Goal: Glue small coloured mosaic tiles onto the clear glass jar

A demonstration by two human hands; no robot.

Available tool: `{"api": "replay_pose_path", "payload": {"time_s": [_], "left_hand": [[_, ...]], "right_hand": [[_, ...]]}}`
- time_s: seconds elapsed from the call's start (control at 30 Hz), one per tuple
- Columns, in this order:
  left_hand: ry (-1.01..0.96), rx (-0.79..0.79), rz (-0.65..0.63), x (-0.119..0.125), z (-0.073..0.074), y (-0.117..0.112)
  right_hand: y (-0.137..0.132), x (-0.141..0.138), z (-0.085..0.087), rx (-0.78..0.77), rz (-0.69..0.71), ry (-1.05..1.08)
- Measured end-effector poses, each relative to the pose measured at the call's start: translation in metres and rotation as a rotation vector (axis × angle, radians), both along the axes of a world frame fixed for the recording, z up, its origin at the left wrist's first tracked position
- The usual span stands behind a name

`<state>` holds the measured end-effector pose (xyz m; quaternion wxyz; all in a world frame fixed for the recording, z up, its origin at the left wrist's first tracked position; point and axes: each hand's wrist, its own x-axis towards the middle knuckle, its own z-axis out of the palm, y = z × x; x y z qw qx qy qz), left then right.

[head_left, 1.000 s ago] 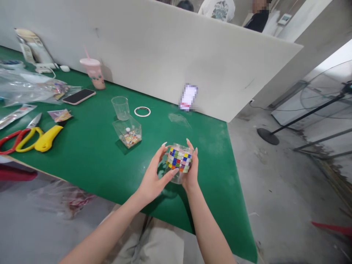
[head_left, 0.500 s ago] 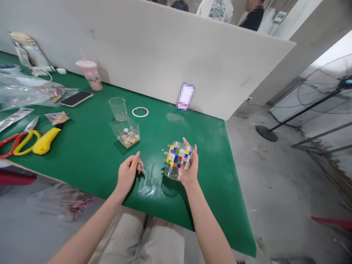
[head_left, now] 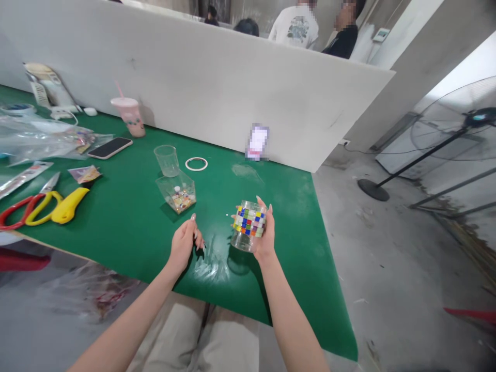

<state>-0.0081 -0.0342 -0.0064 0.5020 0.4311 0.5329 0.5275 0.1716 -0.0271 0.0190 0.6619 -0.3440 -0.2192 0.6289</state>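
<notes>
My right hand (head_left: 266, 235) is wrapped round a clear glass cup (head_left: 243, 242), tilted slightly above the table. A band of small square mosaic tiles (head_left: 249, 221) in yellow, blue, green, white, red and orange covers its upper part. My left hand (head_left: 185, 243) is by the table's near side with its fingers curled together; whatever they may hold is hidden. Just beyond it stands an angular clear container (head_left: 179, 199) with small coloured pieces in the bottom. Behind that is a clear plastic cup (head_left: 166, 161), and beside it lies a white ring (head_left: 196, 164).
On the left of the green table (head_left: 294, 289) lie red-and-yellow scissors (head_left: 39, 204), a yellow-handled tool (head_left: 72, 205), a phone (head_left: 110, 148) and plastic bags (head_left: 46, 137). A pink drink cup (head_left: 132, 118) and a lit phone (head_left: 257, 142) stand by the white partition (head_left: 217, 88).
The camera view has shifted slightly, showing more beyond the partition. My right hand still holds the tiled glass cup, and my left hand stays curled in nearly the same place.
</notes>
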Motion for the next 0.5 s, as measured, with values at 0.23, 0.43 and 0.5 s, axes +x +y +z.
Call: {"api": "replay_pose_path", "payload": {"time_s": [0.23, 0.43, 0.5], "left_hand": [[0.009, 0.035, -0.013, 0.0018, -0.0039, 0.0053], [-0.045, -0.086, -0.085, -0.0006, -0.0029, 0.0027], [-0.037, -0.086, -0.099, -0.0014, -0.0009, 0.0020]], "right_hand": [[0.0015, -0.0032, -0.0016, 0.016, 0.004, 0.011], [0.0010, -0.0012, -0.0055, 0.026, 0.008, 0.009], [0.0008, 0.0004, -0.0072, 0.036, 0.000, 0.001]]}}
